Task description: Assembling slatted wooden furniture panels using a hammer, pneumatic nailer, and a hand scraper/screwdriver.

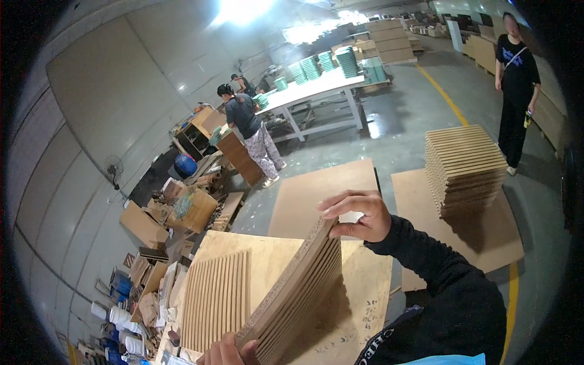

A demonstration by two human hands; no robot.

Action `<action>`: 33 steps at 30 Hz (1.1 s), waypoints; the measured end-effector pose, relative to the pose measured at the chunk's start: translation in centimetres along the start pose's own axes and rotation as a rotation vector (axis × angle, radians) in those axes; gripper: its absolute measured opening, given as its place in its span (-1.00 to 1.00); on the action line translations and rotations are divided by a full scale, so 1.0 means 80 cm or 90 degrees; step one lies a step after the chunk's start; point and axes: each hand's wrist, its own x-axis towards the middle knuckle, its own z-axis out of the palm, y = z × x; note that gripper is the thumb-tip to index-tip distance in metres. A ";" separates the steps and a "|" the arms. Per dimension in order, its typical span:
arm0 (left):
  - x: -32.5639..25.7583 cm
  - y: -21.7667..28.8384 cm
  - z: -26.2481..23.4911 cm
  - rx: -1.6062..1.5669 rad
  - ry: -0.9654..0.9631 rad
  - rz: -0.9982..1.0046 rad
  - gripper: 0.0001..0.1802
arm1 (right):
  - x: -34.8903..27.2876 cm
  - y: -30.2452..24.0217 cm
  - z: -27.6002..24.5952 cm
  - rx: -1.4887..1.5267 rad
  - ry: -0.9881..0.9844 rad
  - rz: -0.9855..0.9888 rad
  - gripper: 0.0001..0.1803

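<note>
A grooved wooden board (298, 292) is tilted up on edge over the plywood worktop (359, 261), with its rough, speckled edge facing up. At the far upper corner, my right hand (360, 214) pinches it between thumb and fingers. My left hand (224, 351) grips the near lower end, partly cut off by the picture's bottom edge. To the left, a second grooved board (216, 298) lies flat on the worktop, slats up. Handwritten marks show on the wood near my right sleeve.
A tall stack of grooved boards (465, 170) stands on a brown sheet (505, 237) at right. Another sheet (328, 188) lies beyond the worktop. Scrap wood and cartons (194, 210) crowd the left. Co-workers (246, 121) stand by a white table (328, 85); a person (517, 79) stands far right.
</note>
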 end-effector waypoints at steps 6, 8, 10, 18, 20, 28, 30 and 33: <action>0.000 0.000 -0.001 -0.004 -0.014 0.004 -0.56 | -0.010 0.009 0.012 0.153 0.083 0.028 -0.63; -0.003 -0.002 0.001 -0.001 -0.010 0.010 -0.56 | -0.014 0.011 0.017 0.216 0.106 0.069 -0.61; -0.004 -0.004 0.009 0.002 0.056 0.042 -0.57 | -0.022 0.019 0.019 0.277 0.129 0.110 -0.59; -0.003 -0.018 0.008 0.015 0.031 0.052 -0.59 | -0.016 0.024 0.030 0.292 0.015 0.145 -0.70; 0.007 -0.018 0.007 -0.046 -0.038 0.018 -0.62 | -0.014 0.021 0.029 0.292 0.002 0.155 -0.71; 0.019 -0.068 0.032 -0.159 -0.114 -0.062 -0.44 | 0.007 -0.014 0.033 0.321 0.044 0.219 -0.47; 0.023 -0.076 0.040 -0.191 -0.137 -0.093 -0.40 | 0.003 -0.005 0.032 0.286 0.020 0.178 -0.59; 0.024 -0.082 0.054 -0.260 -0.150 -0.161 -0.30 | 0.014 -0.001 0.028 0.147 -0.058 0.052 -0.73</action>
